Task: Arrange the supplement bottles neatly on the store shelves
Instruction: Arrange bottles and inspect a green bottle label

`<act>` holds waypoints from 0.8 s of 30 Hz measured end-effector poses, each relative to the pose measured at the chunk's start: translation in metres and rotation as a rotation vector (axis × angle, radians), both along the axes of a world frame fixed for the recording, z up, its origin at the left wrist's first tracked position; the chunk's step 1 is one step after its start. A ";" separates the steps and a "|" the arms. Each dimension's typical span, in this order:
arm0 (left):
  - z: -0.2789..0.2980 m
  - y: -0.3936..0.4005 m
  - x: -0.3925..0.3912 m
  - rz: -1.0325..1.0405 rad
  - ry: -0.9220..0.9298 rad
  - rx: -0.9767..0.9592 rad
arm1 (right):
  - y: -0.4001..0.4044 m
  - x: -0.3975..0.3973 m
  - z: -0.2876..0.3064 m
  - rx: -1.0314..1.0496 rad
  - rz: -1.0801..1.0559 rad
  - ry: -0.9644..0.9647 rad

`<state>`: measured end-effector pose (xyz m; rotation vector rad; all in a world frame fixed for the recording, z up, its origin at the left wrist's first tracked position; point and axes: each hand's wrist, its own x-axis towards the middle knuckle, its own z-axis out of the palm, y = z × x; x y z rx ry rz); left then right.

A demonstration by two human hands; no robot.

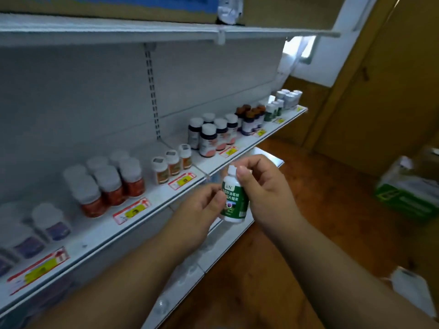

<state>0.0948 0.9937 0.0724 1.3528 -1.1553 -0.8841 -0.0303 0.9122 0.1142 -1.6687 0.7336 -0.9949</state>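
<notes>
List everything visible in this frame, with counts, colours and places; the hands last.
green-label bottle: one, white with green label, held in front of the shelf.
orange bottles: about six, white caps, shelf left of centre.
purple-label bottles: several, blurred, shelf far left.
dark bottles: about five, white caps, shelf centre right.
price tags: several, red and yellow, shelf edge.
green box: one, floor at right.
left hand: grips the bottle's body.
right hand: pinches the bottle near its cap.
</notes>
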 end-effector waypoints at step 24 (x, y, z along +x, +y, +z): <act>-0.023 -0.468 -0.124 -0.475 -0.236 0.027 | -0.396 -0.146 -0.005 0.023 -0.485 0.073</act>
